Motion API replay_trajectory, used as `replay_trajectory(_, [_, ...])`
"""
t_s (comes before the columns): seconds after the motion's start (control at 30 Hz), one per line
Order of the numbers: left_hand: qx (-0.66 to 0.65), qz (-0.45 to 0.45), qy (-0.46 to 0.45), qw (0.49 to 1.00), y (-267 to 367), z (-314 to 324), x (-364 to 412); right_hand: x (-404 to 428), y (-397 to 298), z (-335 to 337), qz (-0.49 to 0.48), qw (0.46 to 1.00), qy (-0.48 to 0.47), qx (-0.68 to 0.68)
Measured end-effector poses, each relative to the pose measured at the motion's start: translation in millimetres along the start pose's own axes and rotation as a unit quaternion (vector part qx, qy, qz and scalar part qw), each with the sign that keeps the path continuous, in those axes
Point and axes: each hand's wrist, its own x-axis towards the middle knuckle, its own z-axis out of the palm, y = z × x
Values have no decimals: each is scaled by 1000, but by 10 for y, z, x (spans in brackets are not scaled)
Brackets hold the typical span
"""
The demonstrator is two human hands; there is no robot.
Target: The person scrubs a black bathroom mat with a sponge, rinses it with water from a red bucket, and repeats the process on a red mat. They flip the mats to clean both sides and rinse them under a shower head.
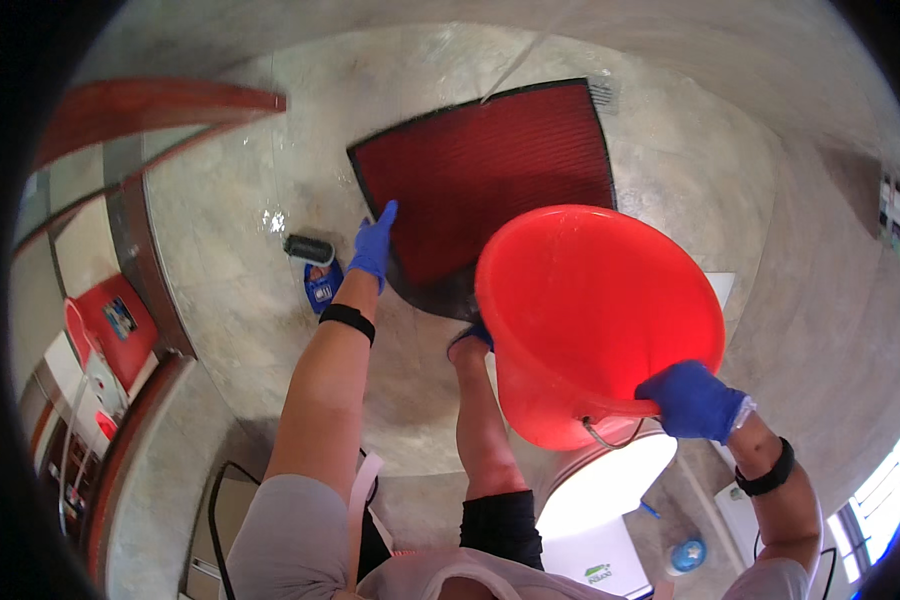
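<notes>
My right hand [694, 401], in a blue glove, grips the rim of a large red plastic bucket [570, 300]. The bucket is tilted, with its mouth towards me and no contents visible. Its wire handle [611, 439] hangs below the rim. At the left edge of a red ribbed mat with a black border [480, 172] is my left hand [373, 244], also gloved in blue. Whether its fingers close on the mat is unclear. The bucket hides the mat's lower right part.
A scrubbing brush [309, 249] and a blue packet [322, 287] lie on the wet tiled floor [232, 285] left of my left hand. A floor drain grate [604, 94] is beyond the mat. A white toilet [607, 480] stands close on my right. A red chair [124, 326] is at left.
</notes>
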Motion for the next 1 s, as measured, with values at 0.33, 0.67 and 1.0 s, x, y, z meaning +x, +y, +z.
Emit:
replay_trajectory(0.33, [137,16,-315,939,-1204,52,-443,1170,-255,-18,-115,977,-143,-106])
replay_trajectory(0.67, [72,-14,-387,919,-1539,251,-315,1390,-189,-375,-76,978,-175,-86])
replay_trajectory(1.0, [104,-58,-429,896,-1279,953,-384,1033,173,-721,-39,989,-141,-36])
